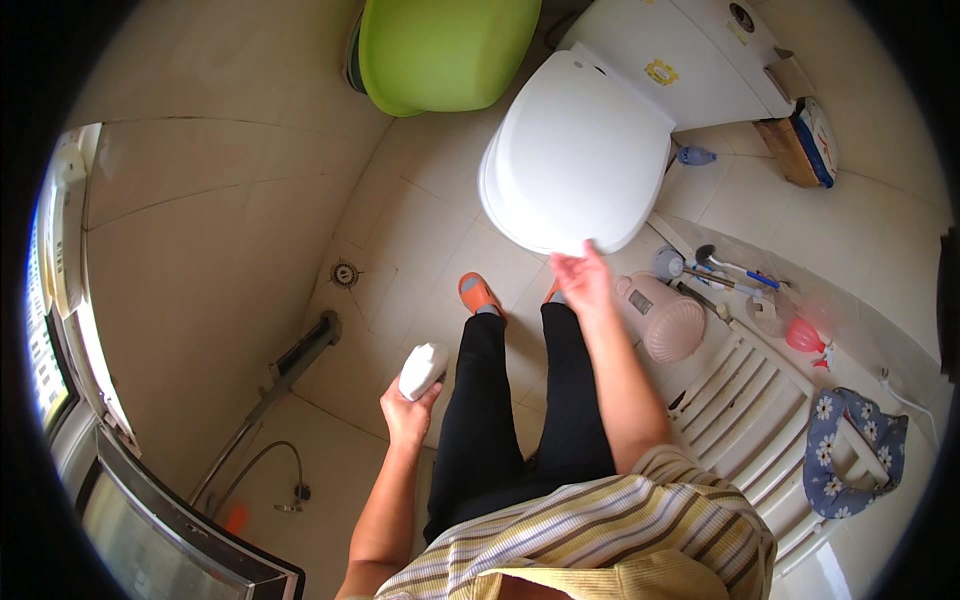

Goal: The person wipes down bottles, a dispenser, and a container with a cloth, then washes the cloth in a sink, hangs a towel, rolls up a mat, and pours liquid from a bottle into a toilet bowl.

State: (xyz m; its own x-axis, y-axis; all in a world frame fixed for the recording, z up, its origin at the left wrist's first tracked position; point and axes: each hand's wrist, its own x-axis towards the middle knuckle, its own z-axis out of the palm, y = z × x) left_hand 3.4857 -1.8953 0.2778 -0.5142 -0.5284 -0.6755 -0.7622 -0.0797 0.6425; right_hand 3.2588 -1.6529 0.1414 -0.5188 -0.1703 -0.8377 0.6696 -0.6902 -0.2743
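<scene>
My left hand (407, 411) grips a white object (424, 370), possibly a plastic bottle, off to the left of my legs. At the front edge of a white toilet lid (581, 154) is my right hand (583, 279), slightly blurred, its fingers apart and nothing seen in them. Whether the fingertips touch the lid I cannot tell. The lid is down over the bowl, and the toilet cistern (697, 56) stands behind it.
A lime-green plastic basin (450, 52) stands beside the toilet. To my right are a pink bin (660, 315), a toilet brush (712, 276), a red spray bottle (805, 334) and a white slatted chair (742, 405). A floor drain (344, 274) and shower hose (289, 448) lie leftward.
</scene>
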